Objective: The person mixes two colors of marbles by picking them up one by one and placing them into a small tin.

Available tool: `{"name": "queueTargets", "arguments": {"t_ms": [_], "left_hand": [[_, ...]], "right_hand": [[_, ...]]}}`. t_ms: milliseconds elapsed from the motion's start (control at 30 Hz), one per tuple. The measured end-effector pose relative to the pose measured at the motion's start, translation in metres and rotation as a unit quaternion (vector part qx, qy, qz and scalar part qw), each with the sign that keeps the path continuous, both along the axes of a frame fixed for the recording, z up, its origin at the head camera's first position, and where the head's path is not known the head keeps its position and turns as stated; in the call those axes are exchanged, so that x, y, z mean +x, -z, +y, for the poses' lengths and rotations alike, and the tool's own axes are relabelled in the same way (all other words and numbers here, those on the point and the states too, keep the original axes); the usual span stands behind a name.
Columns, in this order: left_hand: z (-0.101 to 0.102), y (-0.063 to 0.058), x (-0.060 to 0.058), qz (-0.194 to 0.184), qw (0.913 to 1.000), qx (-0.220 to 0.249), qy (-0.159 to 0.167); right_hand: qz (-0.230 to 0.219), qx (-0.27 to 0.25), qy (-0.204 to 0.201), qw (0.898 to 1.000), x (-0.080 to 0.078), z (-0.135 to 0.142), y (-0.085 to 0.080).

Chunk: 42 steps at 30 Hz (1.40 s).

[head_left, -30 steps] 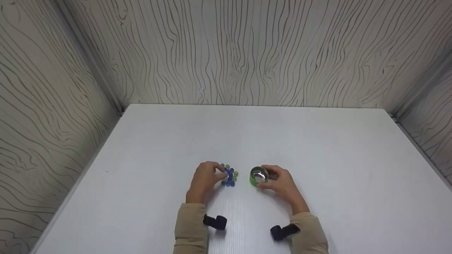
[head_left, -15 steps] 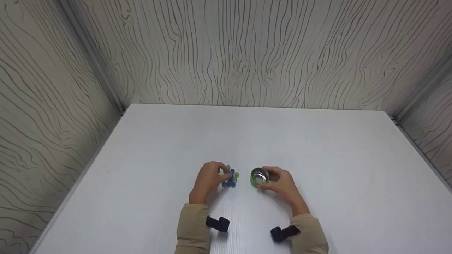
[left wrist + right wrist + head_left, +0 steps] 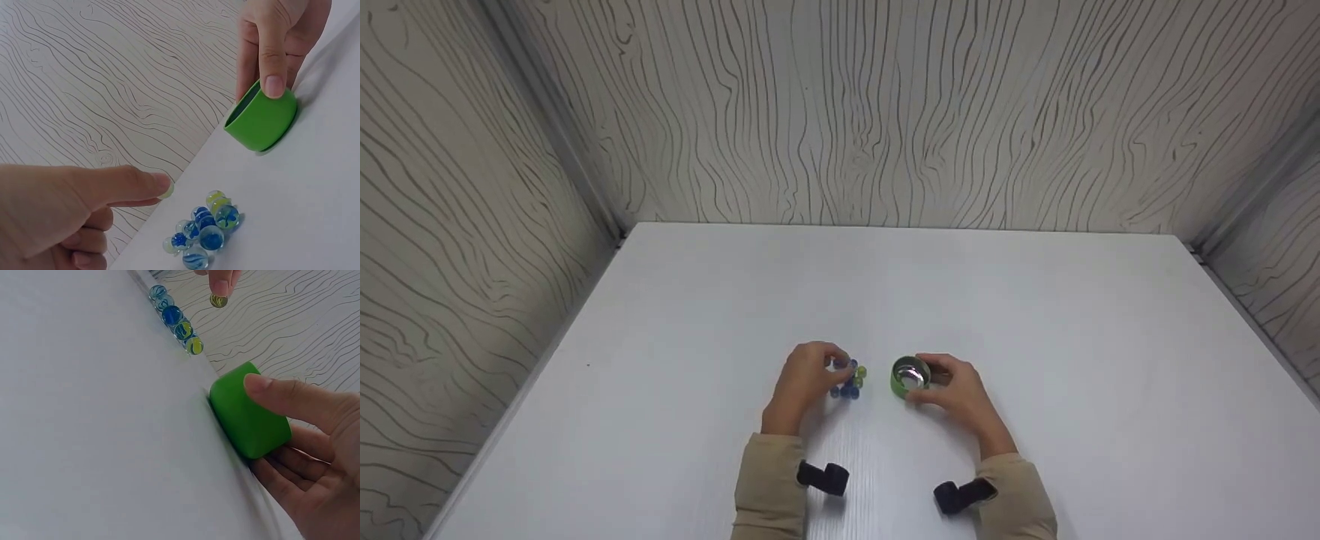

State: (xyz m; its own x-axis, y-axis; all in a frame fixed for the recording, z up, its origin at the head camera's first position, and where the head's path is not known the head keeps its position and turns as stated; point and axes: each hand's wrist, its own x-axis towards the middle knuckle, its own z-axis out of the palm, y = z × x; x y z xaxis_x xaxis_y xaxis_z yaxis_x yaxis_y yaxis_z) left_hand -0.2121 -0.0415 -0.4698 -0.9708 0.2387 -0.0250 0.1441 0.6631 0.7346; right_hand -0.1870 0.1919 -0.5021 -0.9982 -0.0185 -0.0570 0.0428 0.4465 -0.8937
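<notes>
My left hand (image 3: 808,379) pinches a yellow-green glass marble (image 3: 218,300) between thumb and forefinger, raised above the table. Its other fingers are curled in, as the left wrist view shows. Just below it lies a cluster of clear glass marbles with blue and yellow swirls, among them a blue marble (image 3: 211,238). To the right, my right hand (image 3: 958,388) grips a small round green cup (image 3: 263,119), thumb on the near side and fingers on the far side. The cup stands on the table, mouth up, with a shiny inner bottom seen in the head view.
The white tabletop (image 3: 720,300) stretches out around both hands. Behind it rises a wall panel (image 3: 855,112) with a wood-grain pattern, and similar panels flank the sides. Black wrist mounts (image 3: 823,478) stick out from the tan sleeves (image 3: 769,480).
My left hand has shifted slightly right over the marbles and closed its thumb and forefinger on one. The yellow-green marble at the cluster's far end no longer shows there. The right hand stays still.
</notes>
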Motion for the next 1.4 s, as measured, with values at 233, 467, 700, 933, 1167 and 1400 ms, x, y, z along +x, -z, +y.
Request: {"name": "queueTargets", "arguments": {"t_ms": [233, 467, 700, 933, 1167, 1400], "left_hand": [[0.008, -0.003, 0.003, 0.018, 0.9996, -0.017, 0.01], [0.011, -0.004, 0.004, 0.021, 0.9995, -0.021, 0.006], [0.019, -0.007, 0.005, 0.011, 0.9996, -0.019, 0.015], [0.027, -0.009, 0.005, 0.008, 0.9992, -0.032, 0.021], [0.029, -0.009, 0.008, 0.042, 0.9976, -0.04, 0.039], [0.032, -0.008, 0.01, 0.076, 0.9952, -0.037, 0.049]], "right_hand": [[-0.009, -0.005, 0.0, 1.0, -0.001, 0.002, 0.001], [-0.012, -0.01, -0.003, 1.0, -0.002, 0.001, 0.002], [-0.011, -0.011, -0.006, 1.0, -0.002, 0.001, 0.001], [-0.007, -0.014, -0.008, 1.0, -0.001, 0.002, 0.002], [-0.008, -0.01, -0.007, 1.0, -0.002, 0.0, 0.003], [-0.005, -0.016, -0.01, 1.0, -0.003, 0.0, 0.003]]}}
